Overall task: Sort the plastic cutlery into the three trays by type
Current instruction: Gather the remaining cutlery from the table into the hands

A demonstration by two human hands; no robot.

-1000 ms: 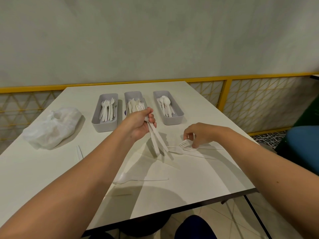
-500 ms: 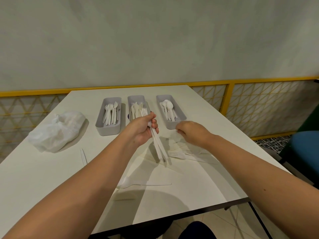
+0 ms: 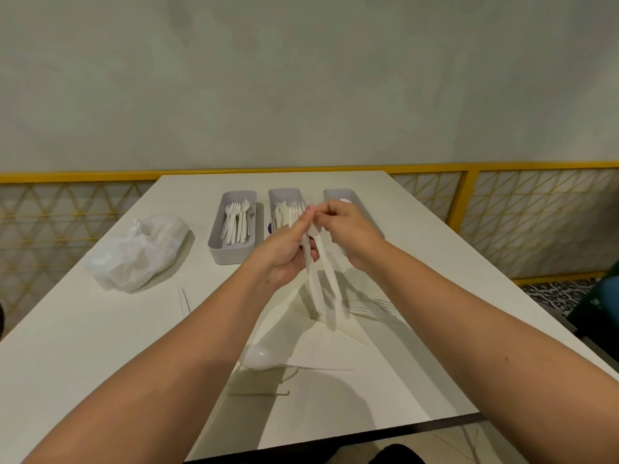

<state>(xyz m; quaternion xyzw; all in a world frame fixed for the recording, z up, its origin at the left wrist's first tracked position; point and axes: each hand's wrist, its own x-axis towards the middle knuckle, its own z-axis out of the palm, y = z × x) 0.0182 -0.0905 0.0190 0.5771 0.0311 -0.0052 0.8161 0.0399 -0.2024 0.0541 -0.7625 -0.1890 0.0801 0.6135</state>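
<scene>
The bundle of long white plastic cutlery pieces (image 3: 323, 289) hangs at the centre of the frame, handles pointing down toward the white counter (image 3: 100, 346). The left hand (image 3: 284, 252) has its fingers closed around the bundle's upper part, and the right hand (image 3: 348, 229) pinches the top of it. It seems the right hand adds a piece or picks one out; best is to keep the left grip firm, so nothing slips. Three grey rectangular plastic trays (image 3: 234, 226) stand behind, in the upper middle. On the counter I count one white spoon (image 3: 259, 356), some forks (image 3: 371, 309), number unclear, and one crumpled white plastic bag (image 3: 137, 251).
</scene>
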